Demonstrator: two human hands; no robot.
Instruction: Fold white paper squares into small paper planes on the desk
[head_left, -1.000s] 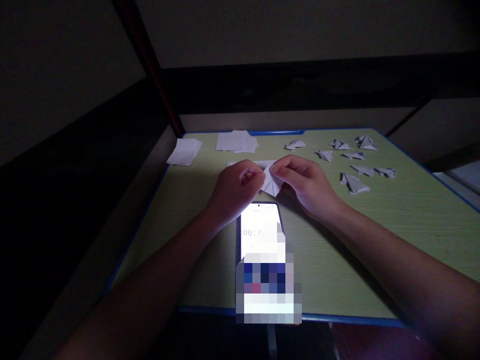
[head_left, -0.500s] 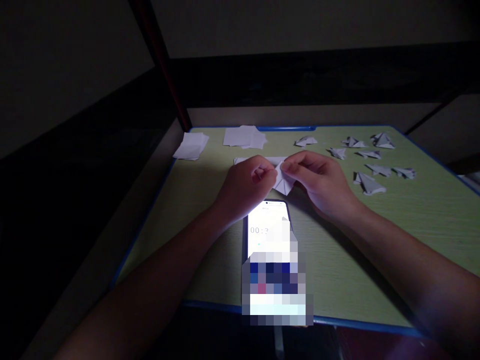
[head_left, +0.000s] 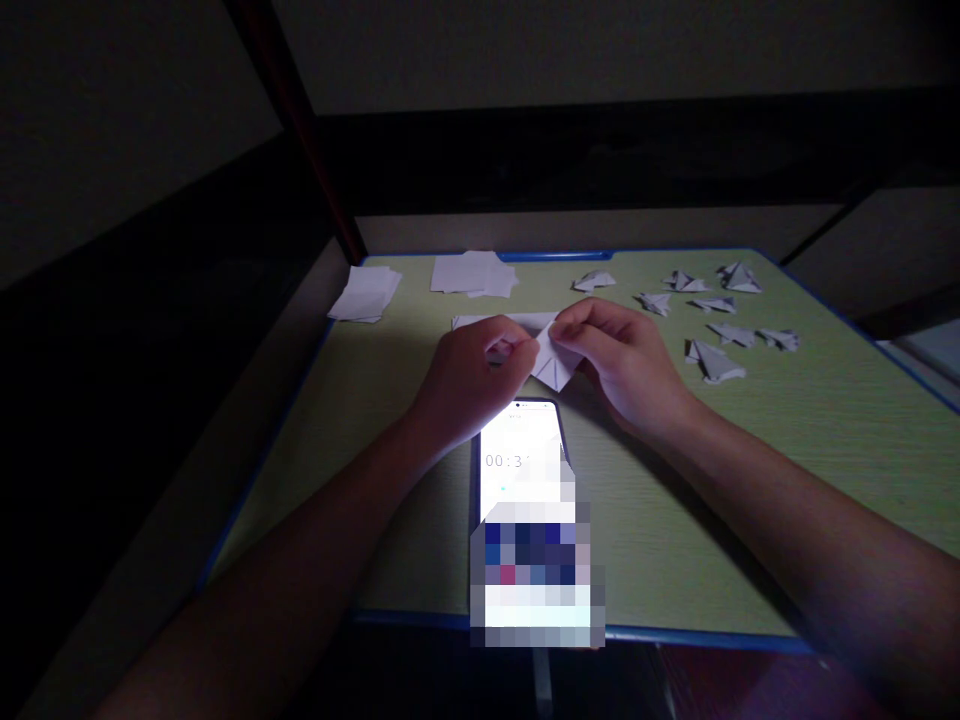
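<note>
My left hand [head_left: 469, 375] and my right hand [head_left: 626, 360] meet over the middle of a green table [head_left: 787, 440] with a blue rim. Both pinch a partly folded white paper [head_left: 553, 362], whose pointed tip hangs toward me between the fingers. A flat strip of the same paper [head_left: 487, 322] shows behind my left hand. Just below the hands lies a lit phone [head_left: 521, 455] showing a timer; its lower half is pixelated.
Two small stacks of white paper sheets [head_left: 367, 295] [head_left: 472, 275] lie at the table's far left. Several finished folded paper figures [head_left: 712, 362] are spread over the far right. A dark post [head_left: 300, 130] rises at the far-left corner; the surroundings are dark.
The hands stay together on the paper, with only small finger shifts. The camera view has swung slightly left again. The timer has advanced.
</note>
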